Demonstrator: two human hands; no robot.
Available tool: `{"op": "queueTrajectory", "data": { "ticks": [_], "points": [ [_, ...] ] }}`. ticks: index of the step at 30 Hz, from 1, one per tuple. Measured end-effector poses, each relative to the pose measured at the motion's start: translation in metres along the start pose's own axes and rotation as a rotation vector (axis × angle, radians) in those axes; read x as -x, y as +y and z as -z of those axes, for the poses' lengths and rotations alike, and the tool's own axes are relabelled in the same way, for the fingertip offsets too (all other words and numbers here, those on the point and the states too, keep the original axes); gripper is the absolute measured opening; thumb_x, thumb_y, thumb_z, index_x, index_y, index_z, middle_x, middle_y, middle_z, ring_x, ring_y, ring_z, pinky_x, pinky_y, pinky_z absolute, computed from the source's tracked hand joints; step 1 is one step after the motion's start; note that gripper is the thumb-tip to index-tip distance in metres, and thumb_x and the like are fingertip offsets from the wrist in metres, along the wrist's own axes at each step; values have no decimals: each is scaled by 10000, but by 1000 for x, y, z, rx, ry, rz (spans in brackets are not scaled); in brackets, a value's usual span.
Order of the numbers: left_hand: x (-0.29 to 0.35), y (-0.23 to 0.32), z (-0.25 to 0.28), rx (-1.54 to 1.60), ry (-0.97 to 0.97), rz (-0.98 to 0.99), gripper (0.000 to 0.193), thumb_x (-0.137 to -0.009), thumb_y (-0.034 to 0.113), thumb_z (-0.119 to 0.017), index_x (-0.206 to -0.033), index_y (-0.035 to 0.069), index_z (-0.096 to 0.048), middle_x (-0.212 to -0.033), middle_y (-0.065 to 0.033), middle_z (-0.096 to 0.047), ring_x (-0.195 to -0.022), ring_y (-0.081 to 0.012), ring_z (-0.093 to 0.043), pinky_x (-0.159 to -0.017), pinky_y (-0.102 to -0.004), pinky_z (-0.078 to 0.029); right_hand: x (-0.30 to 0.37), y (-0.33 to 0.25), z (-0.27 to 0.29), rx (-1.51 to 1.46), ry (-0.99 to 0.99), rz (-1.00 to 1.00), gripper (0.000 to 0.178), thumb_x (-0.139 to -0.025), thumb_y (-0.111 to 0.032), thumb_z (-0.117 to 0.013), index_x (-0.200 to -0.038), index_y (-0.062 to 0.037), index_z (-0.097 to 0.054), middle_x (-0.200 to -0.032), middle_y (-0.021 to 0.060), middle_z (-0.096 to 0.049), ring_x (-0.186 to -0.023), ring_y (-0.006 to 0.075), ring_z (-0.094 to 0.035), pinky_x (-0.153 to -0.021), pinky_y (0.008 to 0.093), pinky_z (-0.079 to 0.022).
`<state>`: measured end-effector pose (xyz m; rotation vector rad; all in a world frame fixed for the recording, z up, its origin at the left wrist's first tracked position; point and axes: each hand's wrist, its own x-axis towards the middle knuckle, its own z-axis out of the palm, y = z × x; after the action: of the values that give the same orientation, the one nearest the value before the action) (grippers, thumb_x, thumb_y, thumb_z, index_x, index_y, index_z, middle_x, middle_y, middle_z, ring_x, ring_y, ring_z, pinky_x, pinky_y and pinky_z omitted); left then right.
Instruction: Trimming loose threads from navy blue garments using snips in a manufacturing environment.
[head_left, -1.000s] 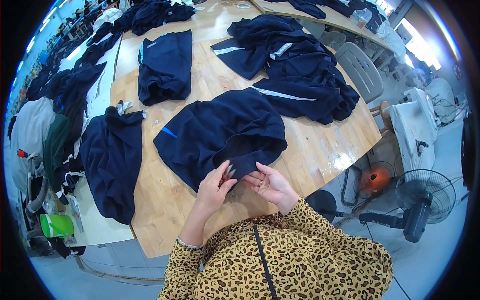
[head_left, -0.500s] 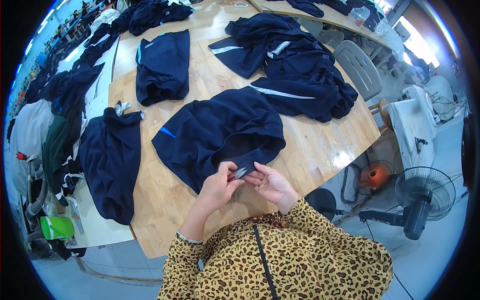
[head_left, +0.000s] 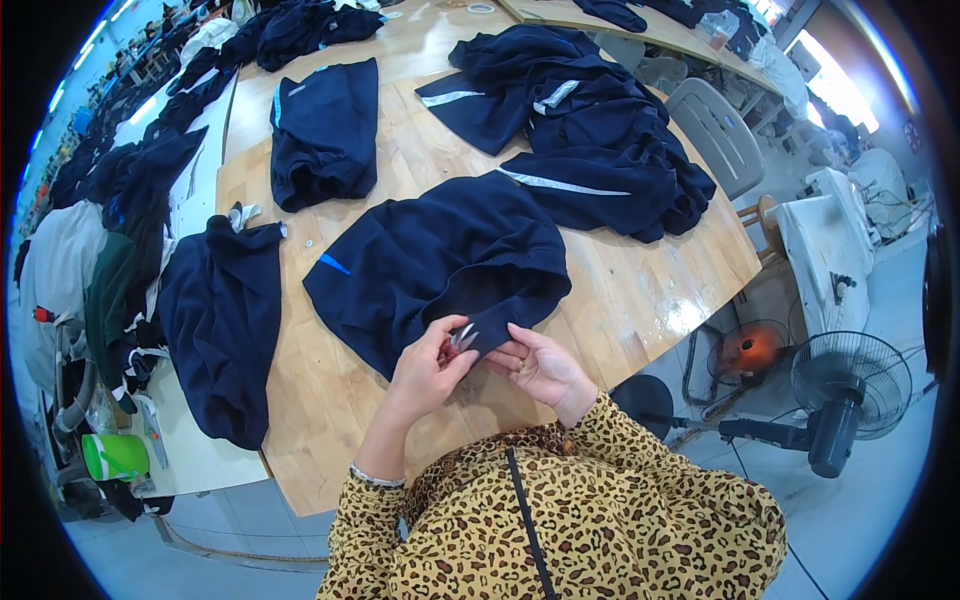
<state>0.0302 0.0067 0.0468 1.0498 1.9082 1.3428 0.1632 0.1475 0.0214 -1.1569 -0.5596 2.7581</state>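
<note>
A navy garment (head_left: pixel 410 250) with a small blue stripe lies in front of me on the wooden table, its opening turned toward me. Closed round a pair of thread snips (head_left: pixel 464 336) is my left hand (head_left: pixel 424 374); the metal blades point up beside the garment's near edge. My right hand (head_left: pixel 546 370) pinches that edge between thumb and fingers, a short way right of the snips. Part of the snips' handle is hidden by my left fingers.
A navy piece (head_left: pixel 225 330) lies at left and a folded one (head_left: pixel 325 135) farther back. Piled navy garments (head_left: pixel 600 130) with pale stripes cover the far right. Beyond the table (head_left: pixel 680 290) stand a grey chair (head_left: pixel 715 135) and a fan (head_left: pixel 845 400). A green bucket (head_left: pixel 113 456) is at left.
My left hand has drawn slightly left with the snips, whose blades now tilt more upward and show apart. The right hand keeps its place on the garment's edge.
</note>
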Motion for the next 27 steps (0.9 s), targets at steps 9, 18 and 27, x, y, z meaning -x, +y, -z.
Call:
{"op": "queueTrajectory", "data": {
  "ticks": [9,18,27],
  "points": [
    [19,6,-40,107,-510,-453,63,-786,60,-669,-843,76,-649,-783,-71,-582,-677,-219,-578,-573,-306,-466,1,-12,1,-55,15,4,269,-908,-240,-562,-1055,-15,-578,-996,113,-645,-970,254,-599,-943,412,-439],
    [-15,-14,-43,-108,252,-284,108,-763,70,-696,-869,61,-674,-802,-72,-568,-642,-202,-575,-565,-289,-472,-6,-3,13,-19,14,34,265,-909,-252,-561,-1042,-23,-580,-944,99,-651,-916,249,-610,-932,408,-446],
    [-1,-25,-18,797,-51,210,58,-832,40,-641,-826,-17,-631,-795,2,-546,-655,-71,-502,-564,-198,-387,4,-13,2,-90,-7,35,276,-925,-239,-529,-1073,-9,-571,-1009,118,-653,-988,263,-599,-977,428,-420]
  ]
}}
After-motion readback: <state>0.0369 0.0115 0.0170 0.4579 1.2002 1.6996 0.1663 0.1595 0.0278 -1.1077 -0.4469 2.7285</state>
